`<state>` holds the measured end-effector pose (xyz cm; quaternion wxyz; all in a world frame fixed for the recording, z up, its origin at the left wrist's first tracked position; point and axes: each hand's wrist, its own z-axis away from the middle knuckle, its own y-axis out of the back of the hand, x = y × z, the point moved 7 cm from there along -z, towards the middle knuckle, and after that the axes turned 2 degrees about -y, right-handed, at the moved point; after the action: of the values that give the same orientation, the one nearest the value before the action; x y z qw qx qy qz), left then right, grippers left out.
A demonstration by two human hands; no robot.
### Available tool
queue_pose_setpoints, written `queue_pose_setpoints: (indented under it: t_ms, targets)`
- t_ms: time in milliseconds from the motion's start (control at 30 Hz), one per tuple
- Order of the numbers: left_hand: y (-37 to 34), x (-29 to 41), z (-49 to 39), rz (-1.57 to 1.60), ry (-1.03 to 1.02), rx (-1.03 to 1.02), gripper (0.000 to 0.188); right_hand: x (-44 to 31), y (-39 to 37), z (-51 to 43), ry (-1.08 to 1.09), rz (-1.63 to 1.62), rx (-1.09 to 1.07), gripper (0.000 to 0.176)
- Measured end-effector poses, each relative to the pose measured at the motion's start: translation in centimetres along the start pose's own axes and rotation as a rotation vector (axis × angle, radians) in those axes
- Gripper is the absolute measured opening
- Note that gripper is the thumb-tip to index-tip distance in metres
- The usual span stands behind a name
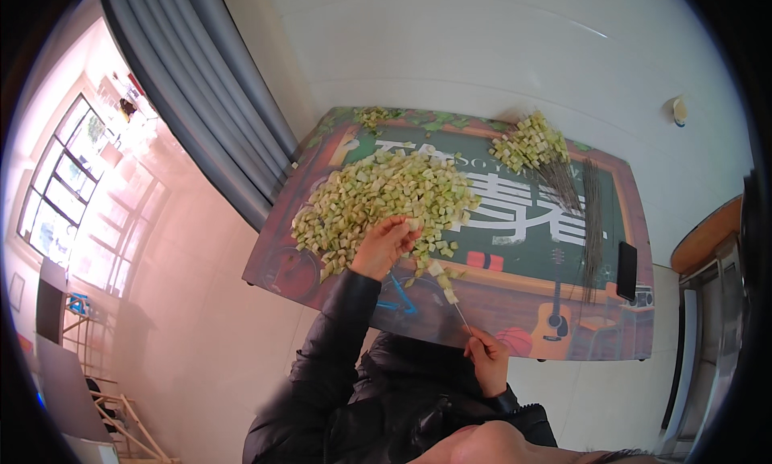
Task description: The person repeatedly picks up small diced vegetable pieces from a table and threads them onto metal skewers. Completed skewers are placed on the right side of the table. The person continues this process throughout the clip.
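My left hand pinches one pale green vegetable cube between thumb and fingertips, above the near edge of a wide heap of similar cubes. My right hand grips the lower end of a thin skewer near the table's front edge. Several cubes are threaded on the skewer's upper part, which points away from me toward the heap. Its tip is hard to make out among the pieces there. The two hands are apart.
The table has a printed top. Filled skewers lie bunched at the back right, beside a bundle of bare thin skewers. A black phone rests near the right edge. Small scraps sit at the back left, near a grey curtain.
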<state>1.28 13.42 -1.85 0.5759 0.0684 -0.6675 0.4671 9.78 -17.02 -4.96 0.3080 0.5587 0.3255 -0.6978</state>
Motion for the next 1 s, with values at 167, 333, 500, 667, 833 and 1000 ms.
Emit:
queue_pose_setpoints:
  t_ms: [167, 333, 500, 667, 833, 1000]
  targets:
    - [0.0, -0.5, 4.1, 0.254, 0.056, -0.057, 0.014, -0.8, -0.5, 0.3, 0.02, 0.074, -0.03, 0.027]
    - [0.7, -0.9, 5.1, 0.277, 0.044, -0.05, 0.014, -0.7, -0.4, 0.4, 0.004, 0.129, -0.031, 0.027]
    - [0.9, -0.8, 5.4, 0.219, 0.043, -0.037, 0.015, -0.6, -0.3, 0.3, 0.027, 0.152, -0.031, 0.027]
    - [0.7, 0.0, 5.8, 0.048, 0.002, -0.001, 0.018, -0.5, 0.0, 0.3, 0.056, 0.213, -0.018, 0.028]
    - [0.2, 1.5, 6.5, -0.241, -0.072, 0.008, 0.017, -1.1, 0.6, 0.4, 0.129, 0.289, -0.013, 0.029]
    - [-0.2, 2.1, 6.7, -0.411, -0.097, -0.016, 0.019, -1.6, 0.9, 0.4, 0.127, 0.356, -0.011, 0.028]
